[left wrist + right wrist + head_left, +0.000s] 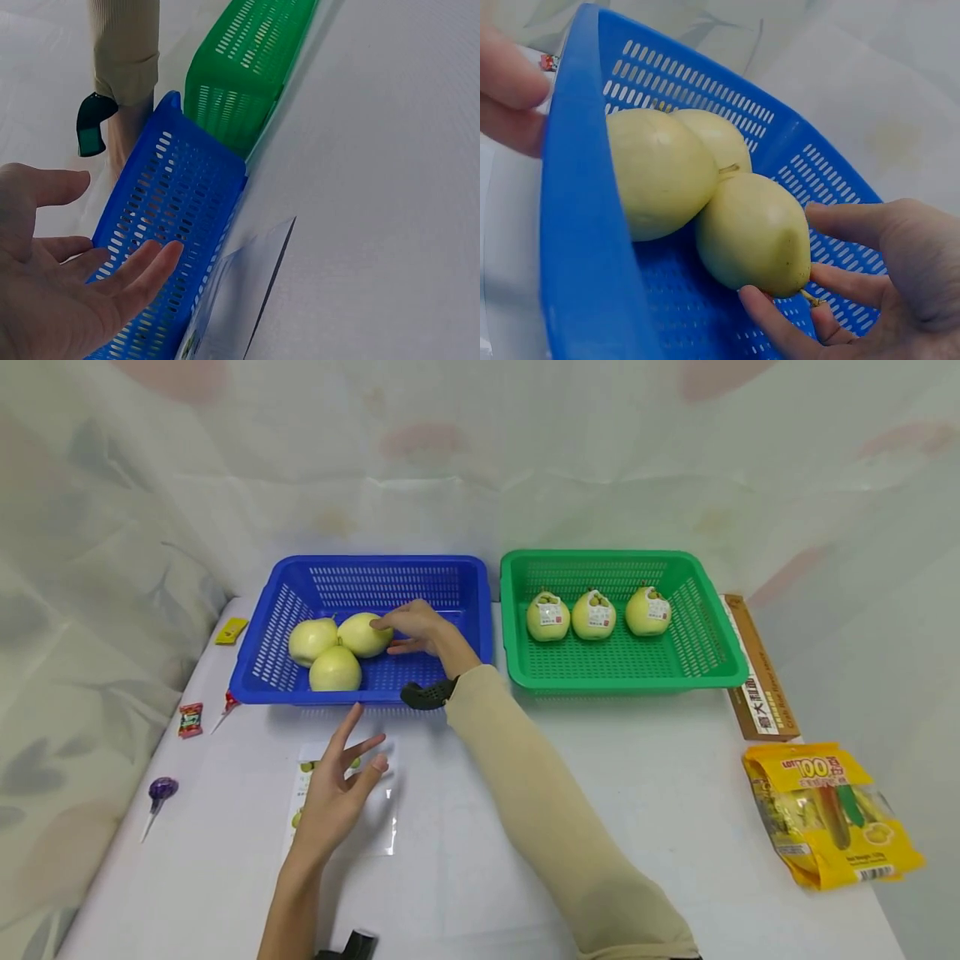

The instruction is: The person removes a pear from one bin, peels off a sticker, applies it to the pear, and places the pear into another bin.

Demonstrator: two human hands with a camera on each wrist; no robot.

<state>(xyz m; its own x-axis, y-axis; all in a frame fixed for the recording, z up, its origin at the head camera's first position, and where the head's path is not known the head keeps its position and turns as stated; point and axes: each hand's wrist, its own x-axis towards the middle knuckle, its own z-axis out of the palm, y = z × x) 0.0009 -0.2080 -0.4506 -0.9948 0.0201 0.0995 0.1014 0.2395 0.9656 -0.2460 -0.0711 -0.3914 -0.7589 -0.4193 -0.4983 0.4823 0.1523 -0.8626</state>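
Note:
A blue basket [322, 697] [172, 217] [577, 225] holds three bare yellow pears. My right hand [408, 628] [870, 285] reaches into it and holds the stem end of the rightmost pear [362, 633] [754, 232] between thumb and fingers. That pear lies against the other two [312, 639] [335, 670]. My left hand [341, 785] [67, 285] hovers open, fingers spread, over a clear printed bag [378, 827] [240, 300] that lies flat in front of the blue basket. A green basket [622, 683] [240, 75] to the right holds three labelled pears [548, 616] in a row.
At the right edge lie a yellow snack bag [832, 814] and a long brown box [757, 672]. On the left are a purple lollipop [161, 791], a small wrapped candy [191, 720] and a yellow item [232, 630]. White cloth walls surround the table.

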